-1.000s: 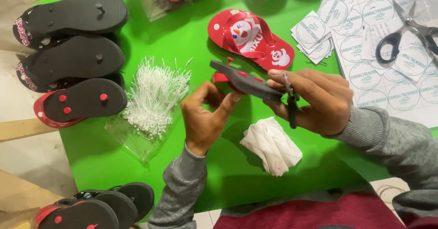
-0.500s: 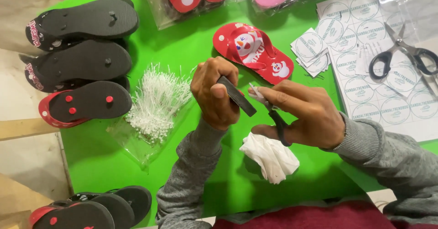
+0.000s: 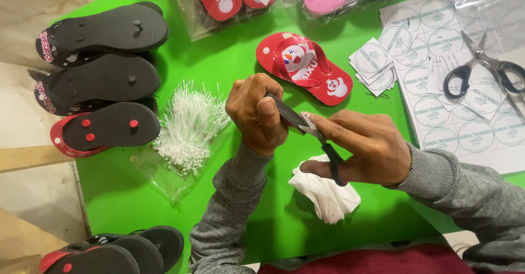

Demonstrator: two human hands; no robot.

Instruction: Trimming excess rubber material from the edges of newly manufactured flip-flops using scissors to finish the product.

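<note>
Left hand [image 3: 256,113] clamps a dark flat sandal sole [image 3: 287,114] between thumb and curled fingers, up over the green table [image 3: 219,66]. Right hand [image 3: 363,148] is wrapped tight on small black-handled snips [image 3: 322,148], their metal tip touching the sole's edge. Crumpled white cloth [image 3: 325,195] lies just below both hands; red cartoon-print flip-flop [image 3: 303,66] rests just beyond, white plastic tag pins [image 3: 188,126] left

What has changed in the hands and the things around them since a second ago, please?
The left hand turned the dark sandal from lying flat to edge-on. The right hand brought its small black-handled tool up to it. The red sandal, scissors and white cloth stayed put.
</note>
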